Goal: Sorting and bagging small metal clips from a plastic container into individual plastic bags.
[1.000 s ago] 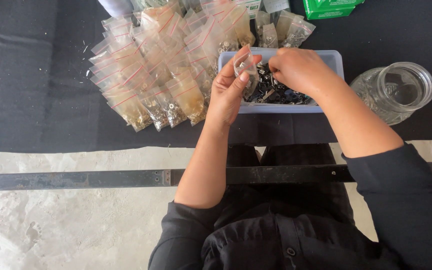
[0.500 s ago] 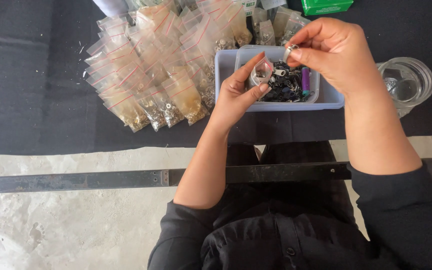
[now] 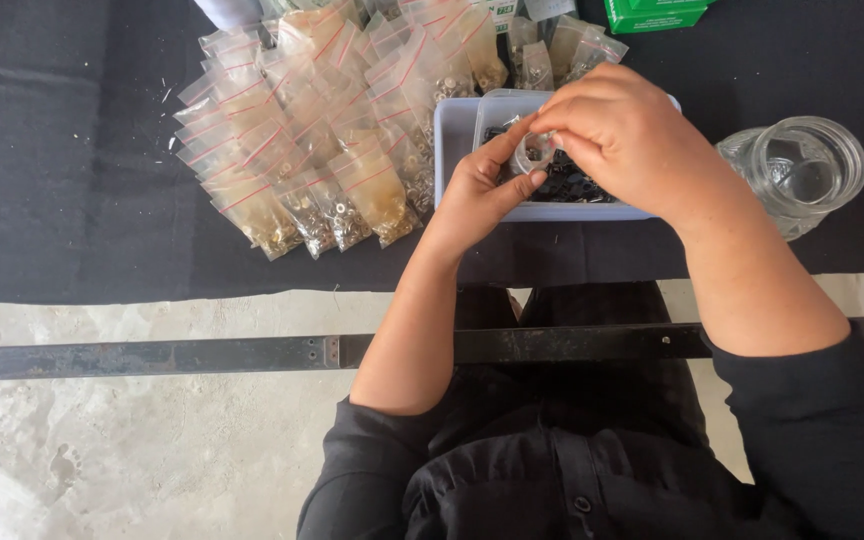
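Heap of small clear zip bags (image 3: 342, 130) with red seal lines, fanned over the black cloth left of the pale blue tray (image 3: 457, 135), most filled with small brass-coloured and silvery metal parts. Further bags of the same kind (image 3: 562, 50) behind the tray, near the top edge. Green carton (image 3: 657, 14) with white patch at top right, cut off by the frame. Small clear bag (image 3: 534, 152), apparently, pinched between both hands over the tray; partly hidden

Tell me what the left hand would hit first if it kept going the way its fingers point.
Probably the small clear bag it already pinches, then the right hand just beyond it over the pale blue tray. Depth is hard to judge.
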